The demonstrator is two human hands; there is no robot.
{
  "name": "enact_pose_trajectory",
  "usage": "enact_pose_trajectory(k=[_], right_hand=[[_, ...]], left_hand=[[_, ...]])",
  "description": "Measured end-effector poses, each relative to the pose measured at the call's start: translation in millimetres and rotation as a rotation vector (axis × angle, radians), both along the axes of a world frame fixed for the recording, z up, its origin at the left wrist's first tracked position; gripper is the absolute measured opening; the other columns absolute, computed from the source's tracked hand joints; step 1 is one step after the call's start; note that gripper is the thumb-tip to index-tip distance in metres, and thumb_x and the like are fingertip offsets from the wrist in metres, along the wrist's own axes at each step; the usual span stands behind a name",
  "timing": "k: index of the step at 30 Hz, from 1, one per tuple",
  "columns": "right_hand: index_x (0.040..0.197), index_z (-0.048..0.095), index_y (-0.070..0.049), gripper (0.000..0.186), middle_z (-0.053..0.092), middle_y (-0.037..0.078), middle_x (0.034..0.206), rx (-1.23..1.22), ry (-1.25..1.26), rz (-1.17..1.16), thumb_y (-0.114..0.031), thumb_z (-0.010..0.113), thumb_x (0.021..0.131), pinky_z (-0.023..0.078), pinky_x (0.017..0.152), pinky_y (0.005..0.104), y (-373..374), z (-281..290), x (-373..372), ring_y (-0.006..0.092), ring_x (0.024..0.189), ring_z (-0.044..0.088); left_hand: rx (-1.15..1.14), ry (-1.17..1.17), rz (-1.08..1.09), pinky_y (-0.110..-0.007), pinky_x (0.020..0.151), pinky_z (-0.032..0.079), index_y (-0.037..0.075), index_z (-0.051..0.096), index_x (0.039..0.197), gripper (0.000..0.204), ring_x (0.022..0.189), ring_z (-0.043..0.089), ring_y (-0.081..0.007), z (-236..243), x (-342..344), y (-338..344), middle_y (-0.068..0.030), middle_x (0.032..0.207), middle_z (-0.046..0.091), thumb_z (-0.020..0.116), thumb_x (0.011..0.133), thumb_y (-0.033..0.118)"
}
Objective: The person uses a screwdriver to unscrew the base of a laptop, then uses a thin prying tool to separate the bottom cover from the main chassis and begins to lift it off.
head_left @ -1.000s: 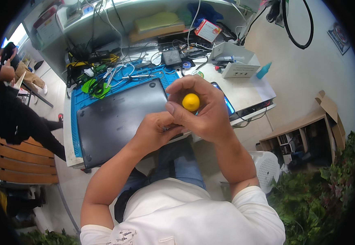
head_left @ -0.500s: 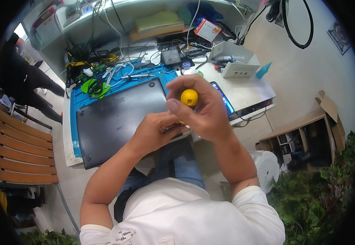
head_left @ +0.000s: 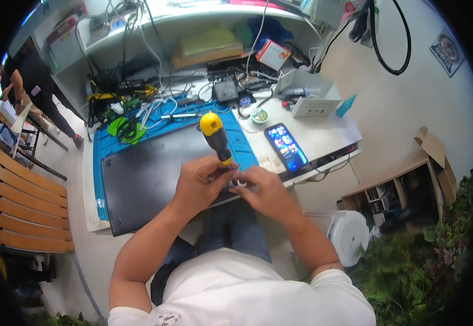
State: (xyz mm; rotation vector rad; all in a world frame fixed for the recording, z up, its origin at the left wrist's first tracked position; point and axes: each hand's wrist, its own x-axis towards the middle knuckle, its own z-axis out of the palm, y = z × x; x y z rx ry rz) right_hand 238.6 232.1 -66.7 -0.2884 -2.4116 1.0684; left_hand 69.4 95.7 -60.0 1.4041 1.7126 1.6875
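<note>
A screwdriver (head_left: 215,140) with a yellow and black handle stands nearly upright over the front right corner of a dark grey laptop (head_left: 155,171), which lies underside up. My left hand (head_left: 201,182) is closed round the screwdriver low down, below its handle. Beside it my right hand (head_left: 266,190) pinches at the driver's lower end; a small pale spot shows between those fingers, too hidden to name. The driver's tip is out of sight behind my fingers. Under the laptop spreads a blue work mat (head_left: 244,142).
A lit phone (head_left: 286,147) lies right of the mat, near a small round green tin (head_left: 259,116). Behind are a white open box (head_left: 317,106), a teal bottle (head_left: 346,105), green-handled tools (head_left: 126,130) and tangled cables. A slatted wooden bench (head_left: 27,201) stands left; a person (head_left: 41,89) is beyond.
The screwdriver, earlier pointing its handle end up inside my right hand, now stands in my left hand over the laptop. My right hand has dropped to its lower end, uncovering the phone.
</note>
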Motion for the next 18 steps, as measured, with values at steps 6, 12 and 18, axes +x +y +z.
enact_pose_trajectory(k=[6, 12, 18], right_hand=[[0.104, 0.079, -0.002, 0.011, 0.071, 0.016, 0.090, 0.041, 0.051, 0.000, -0.007, 0.079, 0.095, 0.056, 0.074, 0.0439, 12, -5, -19, 0.0357, 0.083, 0.071], [0.106, 0.081, -0.001, 0.014, 0.075, 0.018, 0.096, 0.396, 0.095, -0.074, -0.001, 0.076, 0.092, 0.058, 0.083, 0.0472, 82, -11, -74, 0.0391, 0.087, 0.073], [0.106, 0.082, -0.001, 0.017, 0.077, 0.022, 0.096, 0.458, -0.240, -0.025, -0.006, 0.075, 0.092, 0.058, 0.093, 0.0485, 101, -8, -95, 0.0404, 0.100, 0.074]], left_hand=[[0.080, 0.020, 0.112, -0.027, 0.075, 0.063, -0.002, 0.079, 0.109, 0.016, 0.086, 0.080, -0.0125, 6, -10, -5, -0.0080, 0.098, 0.082, 0.084, 0.094, 0.000], [0.130, 0.002, 0.203, -0.026, 0.079, 0.062, -0.002, 0.079, 0.110, 0.016, 0.089, 0.078, -0.0128, 32, -42, -37, -0.0078, 0.098, 0.081, 0.084, 0.095, -0.001], [0.107, 0.021, 0.364, -0.029, 0.086, 0.064, -0.005, 0.075, 0.115, 0.018, 0.093, 0.077, -0.0155, 42, -66, -110, -0.0081, 0.098, 0.077, 0.080, 0.098, -0.004]])
